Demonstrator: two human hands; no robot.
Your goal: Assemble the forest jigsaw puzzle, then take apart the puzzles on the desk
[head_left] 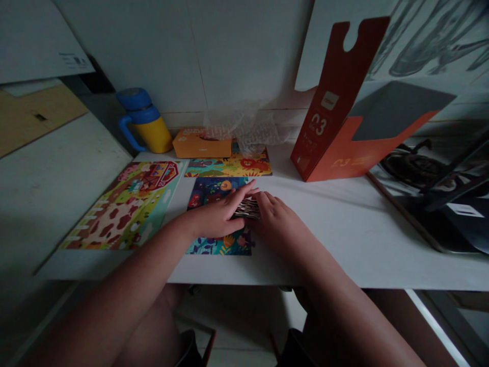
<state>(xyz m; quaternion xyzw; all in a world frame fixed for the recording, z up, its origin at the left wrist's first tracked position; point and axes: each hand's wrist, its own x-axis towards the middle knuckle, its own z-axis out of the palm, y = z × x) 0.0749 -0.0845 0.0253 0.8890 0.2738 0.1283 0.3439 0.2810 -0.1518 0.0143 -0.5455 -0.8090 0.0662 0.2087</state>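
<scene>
My left hand (223, 211) is closed around one end of a stack of thin flat pieces (247, 208), its thumb on the near side and its fingers on the far side. Against the right end of the stack my right hand (273, 211) presses with bent fingers. Only the dark and pale edges of the pieces show between the hands; what they are I cannot make out. Under the hands lies a dark blue picture sheet (214, 247) with colourful plants and creatures, partly covered by my left hand and wrist.
A farm picture (122, 214) lies at the left, and a lion picture (229, 167) behind. At the back stand a blue and yellow flask (147, 122), an orange box (202, 145) and crumpled clear wrap (252, 130). An open red-orange box (328, 137) and a stove (420, 168) are rightward.
</scene>
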